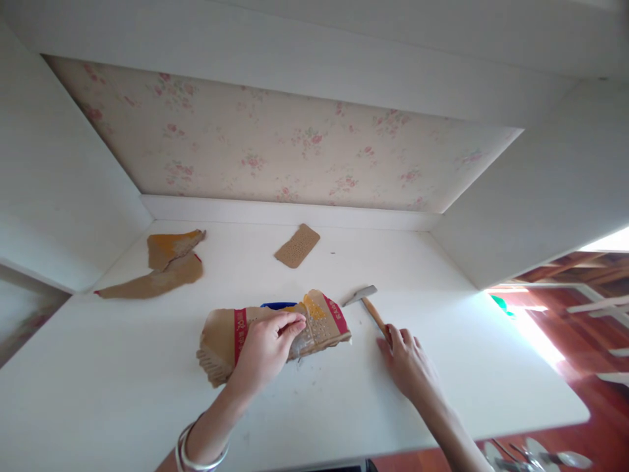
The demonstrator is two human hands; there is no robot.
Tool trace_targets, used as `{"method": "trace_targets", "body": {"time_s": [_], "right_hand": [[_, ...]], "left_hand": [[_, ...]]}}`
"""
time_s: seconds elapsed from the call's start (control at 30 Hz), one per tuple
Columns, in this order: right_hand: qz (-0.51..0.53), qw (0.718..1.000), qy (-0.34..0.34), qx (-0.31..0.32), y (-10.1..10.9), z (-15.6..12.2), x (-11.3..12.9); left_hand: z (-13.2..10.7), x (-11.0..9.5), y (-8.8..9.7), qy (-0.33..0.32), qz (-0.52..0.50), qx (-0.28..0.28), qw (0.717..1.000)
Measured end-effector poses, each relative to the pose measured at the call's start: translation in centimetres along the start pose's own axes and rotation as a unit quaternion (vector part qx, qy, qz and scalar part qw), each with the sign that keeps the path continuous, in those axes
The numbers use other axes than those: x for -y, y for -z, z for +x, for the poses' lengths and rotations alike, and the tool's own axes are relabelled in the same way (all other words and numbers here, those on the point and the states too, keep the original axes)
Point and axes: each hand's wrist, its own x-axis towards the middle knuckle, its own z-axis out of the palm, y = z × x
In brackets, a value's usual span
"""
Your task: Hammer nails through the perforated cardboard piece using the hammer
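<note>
My left hand (pixel 268 344) rests on a torn piece of cardboard (pixel 219 334) with magenta printed bands. Its thumb and forefinger are pinched together over the cardboard; whatever is between them is too small to make out. Rows of small holes and a yellow printed patch show to the right of the fingers. Part of a blue thing (pixel 279 305) peeks out behind the cardboard's far edge. My right hand (pixel 409 364) is wrapped round the wooden handle of a small hammer (pixel 376 318). The hammer's metal head lies just right of the cardboard, low over the white tabletop.
On the white tabletop (pixel 162 400), a small perforated cardboard rectangle (pixel 298 246) lies towards the back. Torn cardboard scraps (pixel 171 265) are at the back left. White panels rise at both sides, with floral wallpaper (pixel 304 144) behind. Small crumbs lie near the cardboard.
</note>
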Motion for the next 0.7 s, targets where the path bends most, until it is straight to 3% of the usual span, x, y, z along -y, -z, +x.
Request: {"method": "trace_targets", "body": {"time_s": [0.17,0.3,0.33,0.4,0.47,0.57,0.7], "right_hand": [[0.083,0.995,-0.054,0.029,0.0,0.2,0.5],[0.200,0.975,-0.073,0.062,2.5,-0.3,2.5],[0.243,0.964,-0.079,0.070,3.5,-0.7,3.2],[0.463,0.868,-0.115,0.135,5.6,-2.0,5.0],[0.542,0.814,-0.117,0.173,7.6,-3.5,6.8],[0.571,0.786,-0.096,0.216,9.1,-5.7,9.0],[0.548,0.787,-0.071,0.273,8.7,-7.1,10.4]], "left_hand": [[0.1,0.2,-0.2,-0.001,0.007,-0.001,1.000],[0.2,0.1,-0.3,-0.011,0.006,-0.001,1.000],[0.1,0.1,-0.4,-0.015,0.002,-0.003,1.000],[0.1,0.0,-0.5,-0.023,-0.005,-0.007,1.000],[0.1,0.0,-0.6,-0.031,-0.005,-0.009,0.999],[0.0,0.1,-0.7,-0.035,0.005,-0.009,0.999],[-0.1,-0.3,-0.6,-0.036,0.007,-0.009,0.999]]}}
